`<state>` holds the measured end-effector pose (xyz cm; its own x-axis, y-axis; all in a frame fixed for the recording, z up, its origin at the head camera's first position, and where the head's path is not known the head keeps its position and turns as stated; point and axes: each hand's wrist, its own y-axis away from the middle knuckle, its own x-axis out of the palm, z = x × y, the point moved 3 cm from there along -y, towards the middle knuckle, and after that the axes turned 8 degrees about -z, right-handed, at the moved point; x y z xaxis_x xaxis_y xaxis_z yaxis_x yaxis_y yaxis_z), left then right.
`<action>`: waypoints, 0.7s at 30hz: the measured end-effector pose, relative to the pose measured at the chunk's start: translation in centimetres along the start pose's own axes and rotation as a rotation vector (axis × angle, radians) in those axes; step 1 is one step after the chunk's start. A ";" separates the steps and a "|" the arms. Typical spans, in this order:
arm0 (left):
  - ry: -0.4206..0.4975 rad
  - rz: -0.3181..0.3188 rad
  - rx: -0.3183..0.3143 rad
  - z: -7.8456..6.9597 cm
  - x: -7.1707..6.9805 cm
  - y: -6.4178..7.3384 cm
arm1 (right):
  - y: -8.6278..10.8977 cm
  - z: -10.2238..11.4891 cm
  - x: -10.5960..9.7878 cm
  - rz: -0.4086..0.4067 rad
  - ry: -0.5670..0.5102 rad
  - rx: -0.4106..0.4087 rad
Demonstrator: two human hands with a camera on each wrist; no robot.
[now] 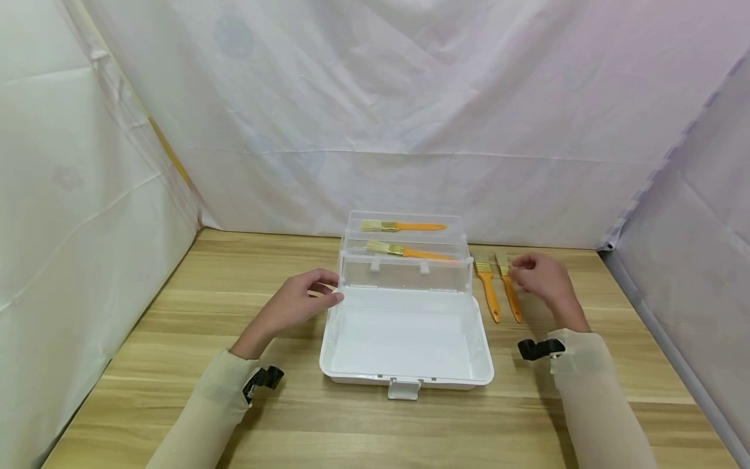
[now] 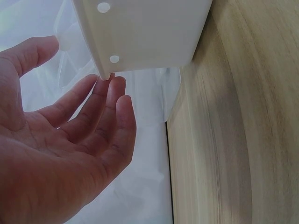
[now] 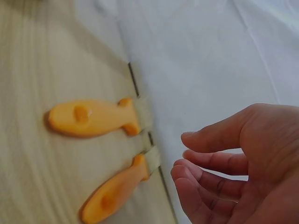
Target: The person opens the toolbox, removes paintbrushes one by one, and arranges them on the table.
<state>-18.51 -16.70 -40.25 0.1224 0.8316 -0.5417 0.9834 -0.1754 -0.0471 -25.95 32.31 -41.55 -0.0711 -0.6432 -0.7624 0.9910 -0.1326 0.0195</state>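
Observation:
An opened white plastic storage box [image 1: 404,342] sits on the table, its clear tiered trays [image 1: 404,272] raised at the back. My left hand [image 1: 301,298] is at the box's back left corner; in the left wrist view its fingertips [image 2: 122,86] meet the box's lower edge and the thumb stands apart. Two paint brushes lie right of the box: a left brush [image 1: 488,290] and a right brush [image 1: 511,296], both with orange handles and pale bristles. Beside the right brush hovers my right hand [image 1: 545,277], fingers loosely bent with nothing between them in the right wrist view.
Two more orange-handled brushes, an upper one [image 1: 404,227] and a lower one [image 1: 410,251], lie across the clear tiers. A white latch [image 1: 403,389] hangs at the box's front. White cloth [image 1: 410,98] hangs behind the wooden table [image 1: 246,273] and along both sides.

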 end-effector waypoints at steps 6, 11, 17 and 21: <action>-0.001 0.000 -0.006 0.0 0.0 0.0 | 0.5 2.3 -0.7 0.001 -0.020 -0.080; 0.001 0.000 -0.010 0.0 0.0 0.0 | 0.9 4.5 -1.1 0.001 -0.047 -0.145; -0.001 -0.001 -0.007 0.1 -0.1 0.0 | 1.2 7.3 -1.5 0.019 -0.067 -0.185; 0.000 0.000 -0.002 0.0 -0.1 0.0 | 1.7 9.2 -1.8 0.031 -0.076 -0.199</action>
<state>-18.49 -16.75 -40.23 0.1226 0.8314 -0.5420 0.9836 -0.1748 -0.0455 -25.23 26.31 -34.21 -0.0410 -0.7004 -0.7126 0.9952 0.0349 -0.0916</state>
